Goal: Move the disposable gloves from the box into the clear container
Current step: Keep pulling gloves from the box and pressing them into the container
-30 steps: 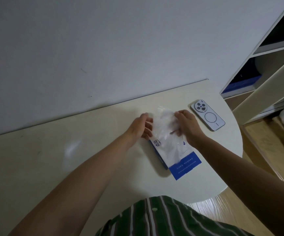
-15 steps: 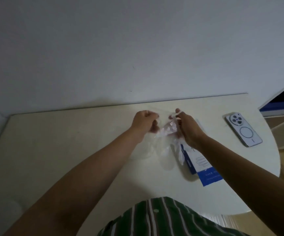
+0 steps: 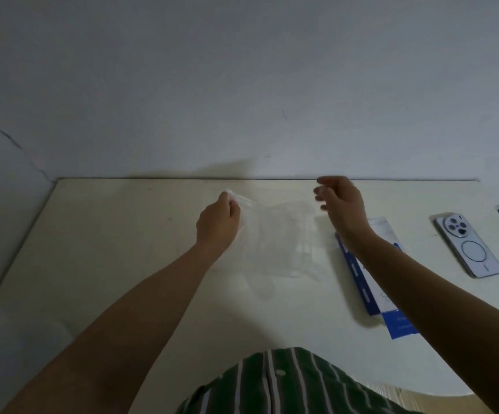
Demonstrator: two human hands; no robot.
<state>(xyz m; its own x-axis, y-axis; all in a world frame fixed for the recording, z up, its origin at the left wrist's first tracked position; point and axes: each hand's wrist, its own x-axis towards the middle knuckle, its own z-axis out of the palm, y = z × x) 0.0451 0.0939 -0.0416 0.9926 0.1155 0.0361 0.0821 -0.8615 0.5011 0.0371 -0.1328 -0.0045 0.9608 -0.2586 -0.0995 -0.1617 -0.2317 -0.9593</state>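
Plastic film, a clear disposable glove [image 3: 275,243], hangs stretched between the person's two raised hands over the middle of the cream table [image 3: 122,249], its lower part draping toward the tabletop. The left hand [image 3: 218,218] has its fingers curled and pinches the glove's upper left corner. The right hand [image 3: 342,203] sits at the glove's upper right edge with bent, blurred fingers; I cannot tell whether it grips the film. The blue and white box [image 3: 358,282] lies flat just right of the glove, partly under the right forearm, a blue flap sticking out at its near end. Farther right, apart from the box, a phone [image 3: 469,246] lies back side up.
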